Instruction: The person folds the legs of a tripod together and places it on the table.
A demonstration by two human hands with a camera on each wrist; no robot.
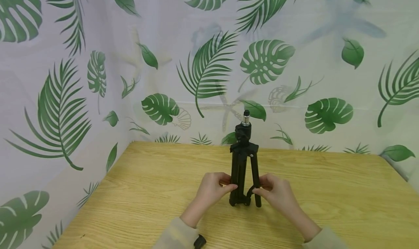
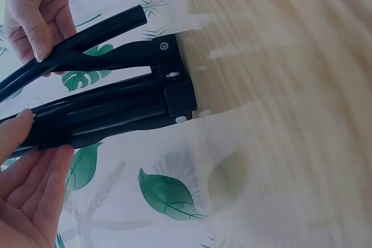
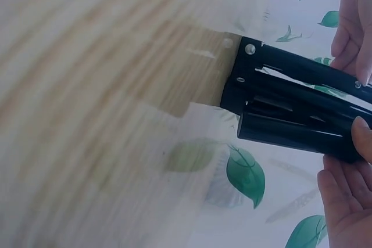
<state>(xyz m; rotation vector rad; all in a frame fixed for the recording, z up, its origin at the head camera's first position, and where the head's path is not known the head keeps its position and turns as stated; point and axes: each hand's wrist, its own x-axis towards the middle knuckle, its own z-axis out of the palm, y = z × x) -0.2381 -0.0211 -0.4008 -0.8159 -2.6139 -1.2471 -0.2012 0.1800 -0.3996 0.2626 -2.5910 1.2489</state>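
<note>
A folded black tripod [image 1: 241, 165] with a silver stud on top stands upright between the hands. My left hand [image 1: 212, 187] grips its left side low down, thumb in front and fingers behind. On the other side my right hand [image 1: 278, 192] pinches the right leg [image 1: 255, 172], which angles a little away from the others, a short brace joining it near the foot. The left wrist view shows the leg's free end [image 2: 125, 21] apart from the bottom bracket [image 2: 177, 85]. Seen from the right wrist, the thumb and fingers hold that leg [image 3: 290, 135].
The wood-grain table [image 1: 147, 191] spreads around the tripod. A small black piece [image 1: 199, 241] lies by the left sleeve at the front edge of the view. Behind and to the left hangs a white leaf-printed cloth [image 1: 209, 78].
</note>
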